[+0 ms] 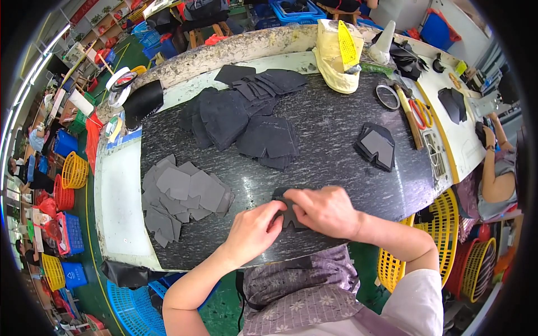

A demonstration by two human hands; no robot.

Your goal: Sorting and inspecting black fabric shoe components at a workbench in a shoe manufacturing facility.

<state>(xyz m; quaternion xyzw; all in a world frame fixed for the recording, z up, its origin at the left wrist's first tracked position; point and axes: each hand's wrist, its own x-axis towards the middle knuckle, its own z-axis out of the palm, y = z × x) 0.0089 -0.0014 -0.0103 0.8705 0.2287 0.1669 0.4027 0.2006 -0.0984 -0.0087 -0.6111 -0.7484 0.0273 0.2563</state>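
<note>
Piece (290, 217): dark and flat, with what looks like a notch in its near side; it lies close to the near edge of the table (336, 151), between the two hands and partly covered by them.
Left hand (252, 231): at the piece's left side, thumb and forefinger bent toward each other by its edge (whether they are clamped on it, I cannot tell).
Right hand (329, 211): over the piece's right side, fingers curled close together with the tips down at it; the hand hides whether they pinch it.
Grey pile (188, 190): flat cut pieces, loosely overlapping, left of the left hand.
Black pile (224, 120): larger flat pieces, fanned out toward the far side.
Small stack (376, 147): a notched grey piece on top of black ones, beyond the right hand.
Shoe form (336, 61): covered in pale yellow, standing at the far edge.
Tools: a tape ring (397, 105), a wooden handle (411, 119) and red-and-orange scissors (424, 119), near one another at the right.
Yellow basket (443, 238): beside the right forearm, below the table.
Co-worker (496, 173): farther right, at a pale surface.
</note>
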